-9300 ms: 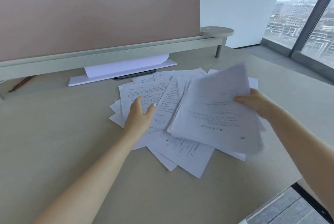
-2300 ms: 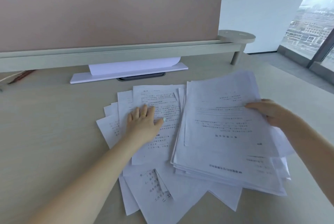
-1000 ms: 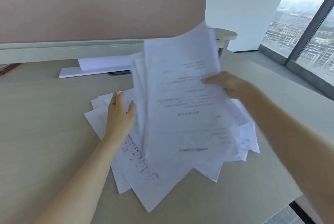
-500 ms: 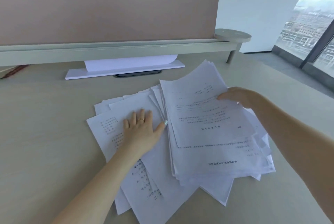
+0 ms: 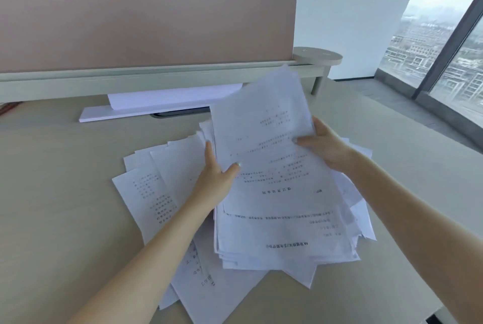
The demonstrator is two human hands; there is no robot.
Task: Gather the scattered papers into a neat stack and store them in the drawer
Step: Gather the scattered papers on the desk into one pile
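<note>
Right, gathering step, mid-way I'd say. Both hands are on the gathered bundle (image 5: 282,193), which sits tilted, far edge lifted off the bench (image 5: 57,193), near edge resting on the sheets below. Left hand (image 5: 215,180) grips the bundle's left edge: thumb lies on top of the page, the other fingers (image 5: 209,151) run up along the edge, clamped on paper, not spread flat. Right hand (image 5: 324,148) pinches the right edge, thumb across the top sheet, rest of the fingers tucked behind/under, can't see them properly. So both hands are closed on the same wad.

Loose sheets (image 5: 156,193) fan out to the left and toward the front, partly under the bundle, a few corners poking out on the right too. Edges of the bundle are ragged, nowhere near square.

Next, prob.: drop the wad, sweep the leftover sheets in from the left, then tap edges on the bench to align. Drawer isn't in view, so stowing is some way off.
</note>
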